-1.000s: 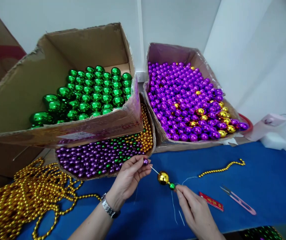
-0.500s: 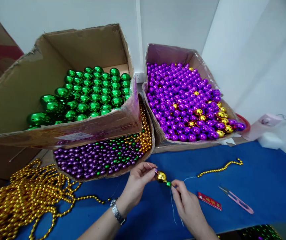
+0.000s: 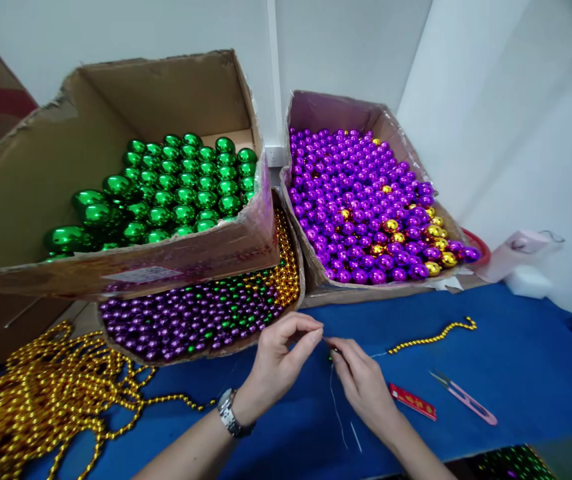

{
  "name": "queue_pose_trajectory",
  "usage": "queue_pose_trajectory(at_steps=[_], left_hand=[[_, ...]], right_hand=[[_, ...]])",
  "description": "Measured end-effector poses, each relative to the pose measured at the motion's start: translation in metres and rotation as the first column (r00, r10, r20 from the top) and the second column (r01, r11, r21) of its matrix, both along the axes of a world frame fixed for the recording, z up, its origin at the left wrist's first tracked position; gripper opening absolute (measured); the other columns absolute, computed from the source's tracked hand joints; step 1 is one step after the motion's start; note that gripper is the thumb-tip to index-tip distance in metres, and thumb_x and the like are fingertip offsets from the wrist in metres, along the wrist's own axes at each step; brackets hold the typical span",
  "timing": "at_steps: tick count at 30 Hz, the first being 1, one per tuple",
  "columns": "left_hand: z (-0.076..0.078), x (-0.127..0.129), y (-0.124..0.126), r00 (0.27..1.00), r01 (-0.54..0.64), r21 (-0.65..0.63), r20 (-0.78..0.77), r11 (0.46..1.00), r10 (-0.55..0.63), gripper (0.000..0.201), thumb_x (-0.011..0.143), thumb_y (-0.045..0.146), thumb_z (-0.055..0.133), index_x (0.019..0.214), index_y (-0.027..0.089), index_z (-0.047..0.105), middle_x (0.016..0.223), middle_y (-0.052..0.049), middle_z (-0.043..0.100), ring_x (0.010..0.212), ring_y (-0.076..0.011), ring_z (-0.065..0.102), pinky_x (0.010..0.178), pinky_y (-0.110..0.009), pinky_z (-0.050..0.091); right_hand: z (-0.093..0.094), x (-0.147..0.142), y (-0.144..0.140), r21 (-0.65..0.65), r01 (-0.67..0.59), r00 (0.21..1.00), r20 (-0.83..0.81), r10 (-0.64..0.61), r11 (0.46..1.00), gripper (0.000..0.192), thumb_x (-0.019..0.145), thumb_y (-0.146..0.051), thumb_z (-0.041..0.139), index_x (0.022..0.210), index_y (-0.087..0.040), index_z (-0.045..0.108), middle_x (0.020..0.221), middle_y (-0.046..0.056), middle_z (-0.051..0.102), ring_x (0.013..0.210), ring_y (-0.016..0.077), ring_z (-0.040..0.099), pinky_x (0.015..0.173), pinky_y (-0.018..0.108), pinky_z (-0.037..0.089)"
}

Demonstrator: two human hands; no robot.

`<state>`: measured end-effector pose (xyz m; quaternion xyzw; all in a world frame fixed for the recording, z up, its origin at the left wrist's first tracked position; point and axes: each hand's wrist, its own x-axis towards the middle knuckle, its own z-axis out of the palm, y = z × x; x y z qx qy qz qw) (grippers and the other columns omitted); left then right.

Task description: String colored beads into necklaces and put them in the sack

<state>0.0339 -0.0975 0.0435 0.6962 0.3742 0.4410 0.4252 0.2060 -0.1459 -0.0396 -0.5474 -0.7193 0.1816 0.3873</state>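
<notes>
At the lower centre of the frame, two bare hands are brought together just above a desk covered in blue cloth (image 3: 516, 373). The left hand (image 3: 281, 357), with a metal wristwatch (image 3: 229, 413) worn on its wrist, is pinched shut at thumb and forefinger on a thin white thread (image 3: 333, 400). The right hand (image 3: 361, 380) is closed at the fingertips on the same thread; a small dark bead seems to be caught there, though it is mostly hidden.

Behind the hands, a shallow cardboard tray of small purple, green and gold beads (image 3: 196, 317) is seen. At the upper left, a large cardboard box of shiny green balls (image 3: 166, 187) is propped over it. At the upper right, a cardboard box of purple and gold balls (image 3: 361, 207) is set. A heap of gold bead strands (image 3: 41, 400) is piled at the lower left. To the right, a short gold bead strand (image 3: 431, 339), a red strip (image 3: 413, 401) and pink thread snips (image 3: 463, 398) are laid flat.
</notes>
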Motion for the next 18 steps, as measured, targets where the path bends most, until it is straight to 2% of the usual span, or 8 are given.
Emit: queue_pose_trajectory(at_steps=[3, 6, 8, 10, 12, 14, 16, 18], left_hand=[[-0.002, -0.005, -0.001, 0.999, -0.006, -0.087, 0.04, 0.996, 0.01, 0.012, 0.083, 0.023, 0.058, 0.089, 0.018, 0.067, 0.089, -0.007, 0.067, 0.08, -0.0187, 0.063, 0.071, -0.027, 0.051], [-0.028, -0.003, -0.005, 0.999, 0.032, -0.159, -0.001, 0.987, -0.032, 0.026, 0.082, 0.022, 0.058, 0.107, 0.019, 0.063, 0.101, -0.009, 0.065, 0.077, -0.0168, 0.062, 0.069, -0.027, 0.05], [-0.05, 0.006, -0.009, 0.987, 0.139, -0.172, -0.056, 0.975, -0.151, 0.042, 0.078, 0.019, 0.061, 0.12, 0.02, 0.056, 0.108, -0.009, 0.063, 0.073, -0.0147, 0.061, 0.066, -0.025, 0.049], [-0.071, 0.019, -0.013, 0.944, 0.288, -0.156, -0.121, 0.945, -0.308, 0.042, 0.077, 0.017, 0.061, 0.119, 0.018, 0.057, 0.099, -0.008, 0.066, 0.069, -0.014, 0.06, 0.062, -0.023, 0.048], [-0.084, 0.033, -0.013, 0.9, 0.37, -0.119, -0.199, 0.921, -0.388, 0.026, 0.079, 0.017, 0.057, 0.104, 0.015, 0.064, 0.086, -0.007, 0.067, 0.071, -0.016, 0.06, 0.064, -0.025, 0.048], [-0.092, 0.044, -0.007, 0.888, 0.373, -0.087, -0.255, 0.924, -0.383, 0.019, 0.083, 0.019, 0.052, 0.094, 0.015, 0.066, 0.086, -0.008, 0.067, 0.081, -0.0192, 0.061, 0.073, -0.028, 0.048], [-0.097, 0.048, 0.004, 0.894, 0.342, -0.078, -0.28, 0.936, -0.35, 0.022, 0.086, 0.021, 0.047, 0.097, 0.017, 0.066, 0.098, -0.01, 0.066, 0.095, -0.0222, 0.059, 0.085, -0.033, 0.046], [-0.1, 0.045, 0.014, 0.896, 0.299, -0.071, -0.322, 0.952, -0.306, 0.026, 0.085, 0.021, 0.048, 0.106, 0.019, 0.064, 0.115, -0.012, 0.061, 0.109, -0.0256, 0.055, 0.096, -0.039, 0.04]], right_hand=[[0.0, 0.001, -0.002, -0.002, -0.048, 0.998, -0.05, 0.048, 0.999, 0.026, 0.096, -0.021, 0.033, 0.103, -0.02, 0.059, 0.09, 0.006, 0.064, 0.08, 0.0146, 0.063, 0.071, 0.024, 0.051], [-0.002, 0.003, -0.003, -0.018, -0.064, 0.99, -0.129, 0.061, 0.998, 0.026, 0.096, -0.024, 0.036, 0.105, -0.019, 0.06, 0.091, 0.006, 0.065, 0.076, 0.0138, 0.063, 0.067, 0.022, 0.051], [0.0, 0.001, -0.002, -0.014, -0.05, 0.985, -0.164, 0.047, 0.999, 0.027, 0.096, -0.025, 0.037, 0.108, -0.02, 0.06, 0.092, 0.006, 0.066, 0.077, 0.0139, 0.064, 0.068, 0.022, 0.052], [0.006, -0.003, -0.001, 0.021, -0.055, 0.985, -0.161, 0.057, 0.998, 0.026, 0.095, -0.025, 0.039, 0.107, -0.02, 0.061, 0.093, 0.006, 0.066, 0.083, 0.0151, 0.064, 0.074, 0.024, 0.052], [0.019, -0.004, -0.003, 0.049, -0.069, 0.983, -0.166, 0.076, 0.996, 0.025, 0.094, -0.025, 0.04, 0.105, -0.021, 0.063, 0.093, 0.005, 0.067, 0.088, 0.0162, 0.064, 0.08, 0.026, 0.051], [0.037, -0.001, -0.011, 0.027, -0.048, 0.973, -0.227, 0.053, 0.998, 0.024, 0.094, -0.026, 0.042, 0.103, -0.021, 0.063, 0.083, 0.003, 0.065, 0.08, 0.0152, 0.064, 0.075, 0.024, 0.051], [0.059, 0.006, -0.024, 0.005, 0.036, 0.938, -0.345, -0.032, 0.999, 0.021, 0.094, -0.027, 0.044, 0.101, -0.021, 0.062, 0.066, 0.0, 0.058, 0.06, 0.0124, 0.06, 0.058, 0.022, 0.05], [0.078, 0.016, -0.037, 0.058, 0.182, 0.847, -0.516, -0.126, 0.982, 0.018, 0.093, -0.03, 0.046, 0.097, -0.022, 0.061, 0.057, -0.002, 0.052, 0.049, 0.0116, 0.052, 0.047, 0.023, 0.044]])
